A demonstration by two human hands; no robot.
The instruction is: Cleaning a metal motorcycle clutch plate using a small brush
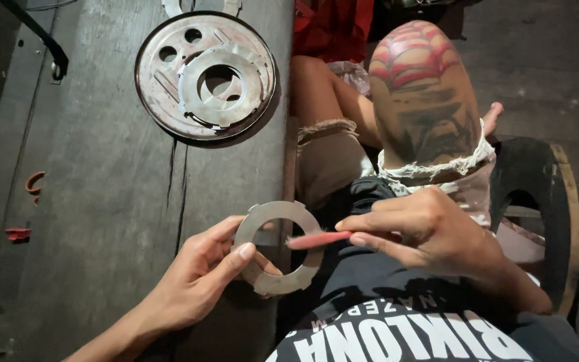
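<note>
The left hand pinched a flat grey metal ring with small tabs around its rim, thumb pressed on its near face and fingers curled behind, holding it just past the edge of the dark, cracked wooden table. The right hand gripped a slim red-handled brush between thumb and fingers, its tip lying across the ring's open middle and touching the inner rim. Beyond the hands, well apart on the table, lay a large round rusty metal plate with holes, and on it rested a second grey tabbed metal ring. Near the table's left edge sat a small curved orange scrap and a small red piece. Under the hands were the person's bare knees, frayed pale shorts and a black shirt with white lettering along the picture's bottom edge. Right of the knees stood a dark round tyre-like object on the floor.
</note>
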